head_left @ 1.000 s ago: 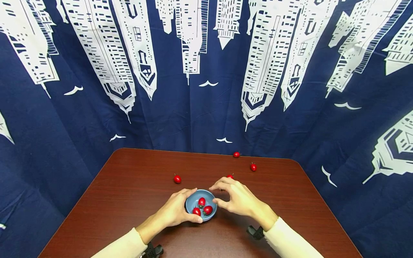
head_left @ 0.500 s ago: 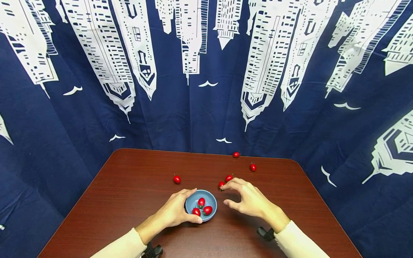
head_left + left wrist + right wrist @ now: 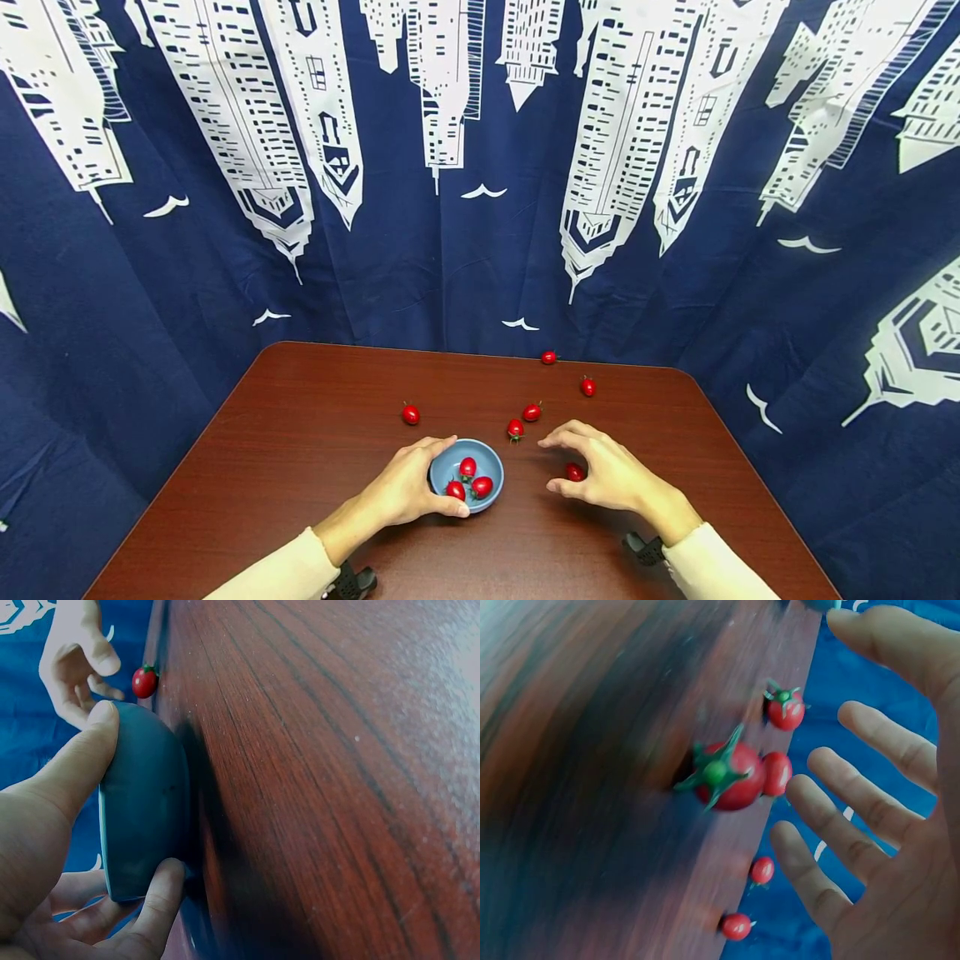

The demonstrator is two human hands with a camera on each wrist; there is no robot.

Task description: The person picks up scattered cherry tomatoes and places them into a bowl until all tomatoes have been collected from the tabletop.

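My left hand (image 3: 412, 483) grips a small blue bowl (image 3: 491, 460) by its side, thumb and fingers spread around the rim. Three cherry tomatoes (image 3: 482, 487) lie inside it. In the left wrist view the outer wall of the bowl (image 3: 146, 802) sits between thumb and fingers. To the right of the bowl, my right hand (image 3: 611, 471) hovers with fingers apart and holds nothing. A cherry tomato (image 3: 575, 472) lies between its thumb and fingers, partly covered by the hand. The right wrist view has a green-stemmed tomato (image 3: 739, 776) close up, apart from the fingers.
Several more cherry tomatoes lie on the brown table (image 3: 315, 433): a pair (image 3: 515, 429) beyond the bowl, one tomato (image 3: 411, 414) to the left, and two tomatoes (image 3: 588, 386) near the far edge. A blue curtain (image 3: 450, 250) with white buildings hangs behind the table.
My right hand has moved right, away from the bowl and the pair of tomatoes, to another tomato. The pair now shows fully. My left hand and the bowl have stayed in place.
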